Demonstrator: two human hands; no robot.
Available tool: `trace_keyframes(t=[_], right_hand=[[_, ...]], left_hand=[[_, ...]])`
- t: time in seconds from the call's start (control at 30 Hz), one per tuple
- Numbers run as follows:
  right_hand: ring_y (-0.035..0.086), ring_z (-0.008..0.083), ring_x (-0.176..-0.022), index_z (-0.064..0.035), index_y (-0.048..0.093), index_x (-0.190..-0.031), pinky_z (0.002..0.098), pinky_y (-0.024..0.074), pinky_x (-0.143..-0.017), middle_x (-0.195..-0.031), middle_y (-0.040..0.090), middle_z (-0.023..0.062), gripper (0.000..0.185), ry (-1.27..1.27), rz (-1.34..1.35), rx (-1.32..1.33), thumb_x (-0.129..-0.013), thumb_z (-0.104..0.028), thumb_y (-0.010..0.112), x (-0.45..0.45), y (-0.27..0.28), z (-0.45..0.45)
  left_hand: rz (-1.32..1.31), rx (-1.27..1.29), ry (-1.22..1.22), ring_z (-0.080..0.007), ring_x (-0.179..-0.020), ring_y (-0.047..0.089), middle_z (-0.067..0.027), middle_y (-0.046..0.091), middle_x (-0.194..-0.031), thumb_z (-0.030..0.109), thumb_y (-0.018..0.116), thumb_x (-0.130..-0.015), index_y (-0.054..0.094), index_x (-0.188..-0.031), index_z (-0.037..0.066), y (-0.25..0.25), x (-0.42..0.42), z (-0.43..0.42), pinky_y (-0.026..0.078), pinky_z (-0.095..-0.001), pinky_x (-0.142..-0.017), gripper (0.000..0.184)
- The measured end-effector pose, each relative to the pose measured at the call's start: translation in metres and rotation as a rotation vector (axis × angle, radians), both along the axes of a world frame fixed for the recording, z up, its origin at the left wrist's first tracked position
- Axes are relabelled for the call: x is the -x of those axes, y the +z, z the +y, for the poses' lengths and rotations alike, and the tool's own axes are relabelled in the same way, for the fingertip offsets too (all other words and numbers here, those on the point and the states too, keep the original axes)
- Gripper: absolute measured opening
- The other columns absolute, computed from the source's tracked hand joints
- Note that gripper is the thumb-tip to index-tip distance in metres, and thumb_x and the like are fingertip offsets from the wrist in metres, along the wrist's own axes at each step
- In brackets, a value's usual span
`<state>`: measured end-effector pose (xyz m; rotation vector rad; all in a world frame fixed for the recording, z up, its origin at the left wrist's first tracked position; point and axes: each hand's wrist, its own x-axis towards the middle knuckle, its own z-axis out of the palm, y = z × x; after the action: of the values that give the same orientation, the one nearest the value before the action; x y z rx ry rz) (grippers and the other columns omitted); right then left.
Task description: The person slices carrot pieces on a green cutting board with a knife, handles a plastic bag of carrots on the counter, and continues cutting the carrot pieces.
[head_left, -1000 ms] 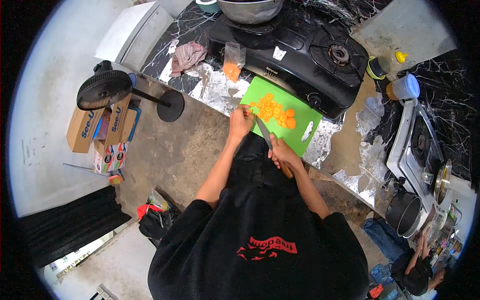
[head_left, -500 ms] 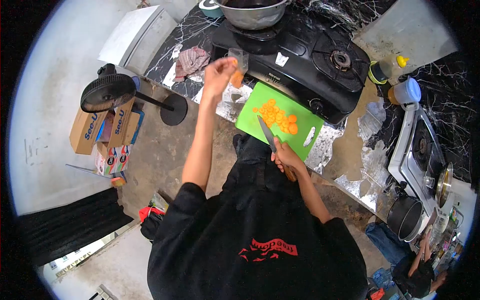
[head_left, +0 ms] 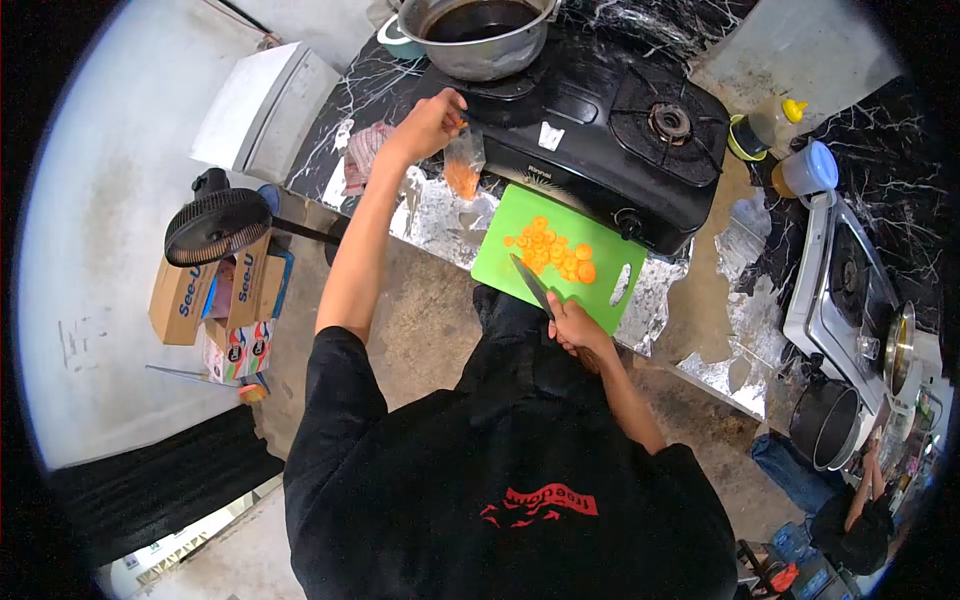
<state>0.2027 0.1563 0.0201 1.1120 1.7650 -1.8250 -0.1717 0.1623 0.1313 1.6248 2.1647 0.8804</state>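
My right hand [head_left: 577, 328] grips a knife [head_left: 531, 284], its blade pointing over the near edge of a green cutting board [head_left: 503, 220]. Round carrot slices [head_left: 548, 246] lie in a loose pile on the board, just beyond the blade tip. My left hand [head_left: 432, 124] is raised to the left of the stove, fingers pinched together with a small orange bit, apparently carrot, at the tips. Right below those fingers is a clear plastic bag or cup [head_left: 468, 150] with orange scraps in it; I cannot tell which it is.
A black gas stove [head_left: 590, 130] stands behind the board, with a large metal pot [head_left: 478, 50] on its left burner. A checked cloth [head_left: 366, 158] lies left of my hand. A fan [head_left: 218, 222] stands at left. Another person's arm [head_left: 866, 490] shows at lower right.
My left hand has shifted slightly up and left, and more of the clear container shows beside it. The view has moved a little. My right hand still holds the knife by the board.
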Motion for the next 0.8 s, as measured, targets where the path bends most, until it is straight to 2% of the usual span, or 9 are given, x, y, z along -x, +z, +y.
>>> trace_keyframes(t=[0.07,0.17,0.27,0.3,0.37,0.5,0.57,0.8], right_hand=[[0.039,0.0140,-0.035,-0.0005,0.048,-0.061,0.0293,0.0339,-0.033,-0.047,0.040,0.0035,0.067,-0.003,0.002,-0.004,-0.096,-0.054,0.028,0.000,0.000,0.000],[0.040,0.0141,-0.035,-0.0009,0.049,-0.061,0.0296,0.0339,-0.033,-0.046,0.040,0.0029,0.066,0.006,0.006,-0.010,-0.096,-0.053,0.029,0.002,-0.001,0.001],[0.039,0.0137,-0.035,-0.0018,0.048,-0.061,0.0294,0.0328,-0.033,-0.046,0.038,0.0021,0.064,0.016,-0.012,-0.043,-0.096,-0.052,0.030,0.004,0.004,0.000],[0.038,0.0136,-0.035,-0.0022,0.048,-0.060,0.0292,0.0319,-0.033,-0.045,0.038,0.0018,0.063,-0.003,-0.009,-0.028,-0.096,-0.051,0.031,0.005,0.008,0.000],[0.037,0.0134,-0.035,-0.0027,0.048,-0.060,0.0290,0.0311,-0.033,-0.045,0.037,0.0016,0.062,-0.021,-0.007,-0.013,-0.096,-0.051,0.032,0.005,0.010,-0.001],[0.037,0.0134,-0.035,-0.0033,0.047,-0.060,0.0288,0.0299,-0.033,-0.045,0.037,0.0014,0.062,-0.015,-0.012,-0.026,-0.096,-0.051,0.032,0.008,0.013,-0.002],[0.037,0.0135,-0.035,-0.0032,0.047,-0.060,0.0290,0.0300,-0.033,-0.045,0.038,0.0015,0.061,-0.017,-0.022,-0.024,-0.096,-0.051,0.032,0.008,0.013,-0.002],[0.037,0.0141,-0.033,-0.0024,0.047,-0.060,0.0293,0.0297,-0.032,-0.043,0.037,0.0014,0.061,0.008,0.012,-0.054,-0.097,-0.049,0.032,0.006,0.006,-0.005]], left_hand=[[-0.003,0.046,-0.094,-0.0282,-0.075,0.063,-0.0144,0.064,-0.081,-0.008,0.060,-0.073,0.052,-0.100,0.000,0.003,0.003,-0.001,0.050,-0.0354,-0.068,0.030],[0.128,0.047,-0.130,-0.0300,-0.075,0.063,-0.0144,0.064,-0.080,-0.008,0.059,-0.073,0.052,-0.101,0.001,0.004,0.010,-0.002,0.050,-0.0360,-0.067,0.030],[0.116,0.046,-0.138,-0.0314,-0.076,0.064,-0.0144,0.065,-0.078,-0.008,0.059,-0.072,0.053,-0.099,0.001,0.008,0.012,-0.001,0.049,-0.0359,-0.065,0.029],[0.116,0.046,-0.138,-0.0314,-0.076,0.064,-0.0144,0.065,-0.078,-0.008,0.059,-0.072,0.053,-0.099,0.001,0.011,0.012,-0.001,0.049,-0.0359,-0.065,0.029],[0.132,0.156,-0.159,-0.0260,-0.078,0.064,-0.0137,0.065,-0.080,-0.011,0.058,-0.073,0.056,-0.095,-0.001,0.016,0.010,0.000,0.050,-0.0337,-0.069,0.025],[0.172,0.152,-0.235,-0.0268,-0.080,0.065,-0.0148,0.066,-0.081,-0.011,0.058,-0.072,0.059,-0.089,-0.002,0.014,0.012,-0.002,0.051,-0.0337,-0.070,0.020],[0.259,0.062,-0.246,-0.0280,-0.075,0.065,-0.0145,0.066,-0.077,-0.006,0.063,-0.070,0.063,-0.082,0.000,0.015,0.010,-0.003,0.051,-0.0355,-0.066,0.013],[0.276,-0.029,-0.193,-0.0297,-0.074,0.065,-0.0138,0.067,-0.077,-0.002,0.065,-0.070,0.064,-0.084,0.001,0.011,0.012,-0.003,0.051,-0.0360,-0.066,0.014]])
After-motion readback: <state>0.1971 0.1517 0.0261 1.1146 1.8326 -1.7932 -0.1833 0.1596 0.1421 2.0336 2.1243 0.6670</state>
